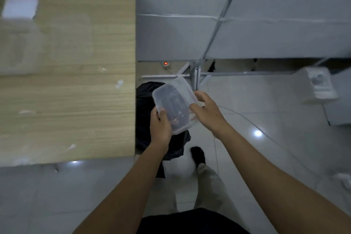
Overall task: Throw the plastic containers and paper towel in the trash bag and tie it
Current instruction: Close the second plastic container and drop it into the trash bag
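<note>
Counter (76, 100), far-left corner: blurred white square, probably the paper towel (20, 7). Just off the counter's right edge, black trash bag (144, 104) on the floor (266, 100). Above the bag, a clear plastic container (174, 104), tilted. Left hand (160, 127) grips its near-left rim, thumb on top; right hand (206, 110) pinches the right rim. Open tile to the right.

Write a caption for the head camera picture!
Left hand and right hand hold a clear container over the black bag beside the table.

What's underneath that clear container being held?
A black trash bag on the floor lies below the container. The container covers the bag's mouth, so its contents cannot be seen.
</note>
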